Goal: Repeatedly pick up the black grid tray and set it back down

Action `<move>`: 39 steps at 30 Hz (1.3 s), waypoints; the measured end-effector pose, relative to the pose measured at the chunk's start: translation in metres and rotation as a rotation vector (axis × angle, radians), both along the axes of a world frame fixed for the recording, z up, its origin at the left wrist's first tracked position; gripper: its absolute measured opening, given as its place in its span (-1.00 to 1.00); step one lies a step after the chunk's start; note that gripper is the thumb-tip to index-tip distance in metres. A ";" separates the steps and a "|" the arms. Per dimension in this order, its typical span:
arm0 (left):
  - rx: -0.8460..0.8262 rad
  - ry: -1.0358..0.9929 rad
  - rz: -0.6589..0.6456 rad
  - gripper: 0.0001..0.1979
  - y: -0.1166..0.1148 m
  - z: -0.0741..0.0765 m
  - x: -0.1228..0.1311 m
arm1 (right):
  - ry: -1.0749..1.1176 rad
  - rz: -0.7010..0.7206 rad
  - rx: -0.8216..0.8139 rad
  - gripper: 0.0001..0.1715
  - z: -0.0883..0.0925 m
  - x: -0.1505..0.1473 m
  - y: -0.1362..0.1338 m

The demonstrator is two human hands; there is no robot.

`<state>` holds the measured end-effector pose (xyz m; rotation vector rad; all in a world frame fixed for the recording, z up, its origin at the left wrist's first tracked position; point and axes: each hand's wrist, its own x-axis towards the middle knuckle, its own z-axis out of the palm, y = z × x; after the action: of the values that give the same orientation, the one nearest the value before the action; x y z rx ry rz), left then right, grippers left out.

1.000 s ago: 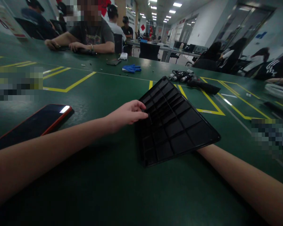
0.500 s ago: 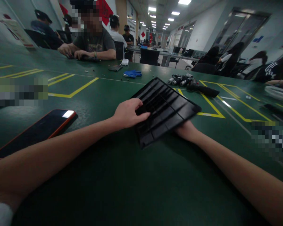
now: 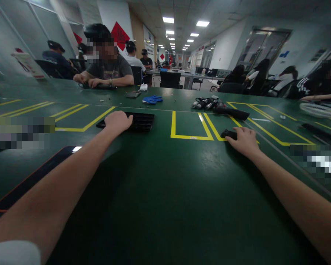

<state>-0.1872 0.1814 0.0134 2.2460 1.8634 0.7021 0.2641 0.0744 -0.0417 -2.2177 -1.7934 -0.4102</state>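
On the green table [image 3: 165, 191], a flat black ridged tray [image 3: 142, 122] lies left of the middle. My left hand [image 3: 117, 121] rests over its left part, thumb pointing right and the other fingers mostly hidden. My right hand [image 3: 245, 141] is well apart from the tray, to the right. Its fingers close round a small black object [image 3: 229, 133], whose kind I cannot make out, at the corner of a yellow tape outline [image 3: 193, 138].
Beside my left forearm lies a phone [image 3: 41, 175] with an orange edge. Farther back are blue gloves [image 3: 152, 99], a bundle of cables with metal connectors [image 3: 205, 102] and a long black item [image 3: 231, 113]. Across the table sits a person [image 3: 110, 70].
The black tray, held raised and tilted between both hands before, now lies on the table farther left under my left hand. My right hand has moved right, onto the small black object.
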 end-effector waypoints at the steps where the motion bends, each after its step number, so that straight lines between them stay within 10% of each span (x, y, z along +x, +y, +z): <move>1: 0.045 0.010 0.029 -0.73 -0.004 0.000 0.006 | -0.027 0.023 0.047 -0.34 0.003 -0.009 -0.001; 4: 0.156 0.056 -0.012 -0.69 -0.027 -0.007 0.037 | -0.015 0.188 0.099 -0.35 0.010 -0.045 -0.010; 9: 0.022 0.209 -0.482 -0.55 -0.070 -0.033 0.084 | 0.111 0.566 -0.121 -0.33 0.006 -0.111 -0.039; 14: -0.025 0.261 -0.552 -0.58 -0.077 -0.042 0.088 | 0.087 0.774 -0.286 -0.35 0.003 -0.127 -0.048; 21: 0.128 0.286 -0.829 -0.67 -0.126 -0.036 0.099 | -0.100 0.268 0.143 -0.43 0.010 -0.039 -0.015; 24: 0.137 0.274 -0.916 -0.69 -0.140 -0.033 0.106 | -0.081 0.053 0.012 -0.40 0.002 0.002 -0.009; 33: 0.119 0.421 -0.300 -0.62 -0.081 -0.025 0.096 | 0.026 0.009 -0.092 -0.38 -0.007 0.016 -0.007; 39: -0.013 0.251 -0.383 -0.82 -0.060 -0.027 0.088 | 0.041 -0.010 -0.112 -0.39 -0.006 0.016 -0.005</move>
<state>-0.0989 0.1216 -0.0140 2.6751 1.4445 0.3593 0.2803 0.0689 -0.0475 -2.2920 -1.8268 -0.2699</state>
